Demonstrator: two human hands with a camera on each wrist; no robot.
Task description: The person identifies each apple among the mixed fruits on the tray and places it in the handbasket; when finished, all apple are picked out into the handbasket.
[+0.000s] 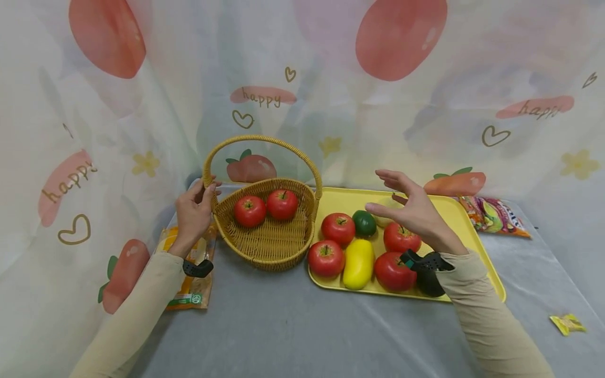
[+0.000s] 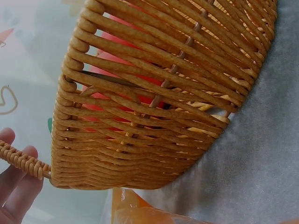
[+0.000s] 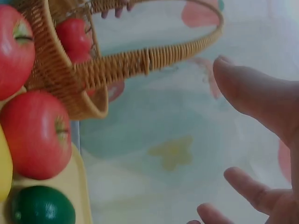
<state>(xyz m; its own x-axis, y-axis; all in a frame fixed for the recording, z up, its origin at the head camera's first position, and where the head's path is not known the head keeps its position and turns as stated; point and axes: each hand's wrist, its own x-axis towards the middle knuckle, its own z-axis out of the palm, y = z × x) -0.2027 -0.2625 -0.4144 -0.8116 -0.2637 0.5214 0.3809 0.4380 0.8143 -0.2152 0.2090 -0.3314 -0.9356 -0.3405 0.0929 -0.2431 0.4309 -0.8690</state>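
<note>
A wicker basket [image 1: 264, 247] stands left of centre, with two red apples [image 1: 249, 211] inside. My left hand [image 1: 193, 215] holds the left side of its arched handle; in the left wrist view, fingers [image 2: 28, 189] curl about the woven handle [image 2: 21, 161]. My right hand [image 1: 416, 212] hovers over the yellow tray [image 1: 331, 197], thumb and fingers spread apart, holding nothing. On the tray lie several red apples [image 1: 337, 229], a yellow mango [image 1: 358, 264], a small green fruit [image 1: 364, 223] and a dark fruit [image 1: 429, 283] partly hidden by my right wrist. A pale round thing shows behind the right hand.
An orange-and-clear food packet [image 1: 196, 283] lies under my left forearm, beside the basket. Behind the tray's right corner is a colourful snack bag [image 1: 498, 216]. A small yellow wrapped piece [image 1: 569, 324] sits at far right on the grey cloth. A printed curtain [image 1: 359, 115] hangs behind.
</note>
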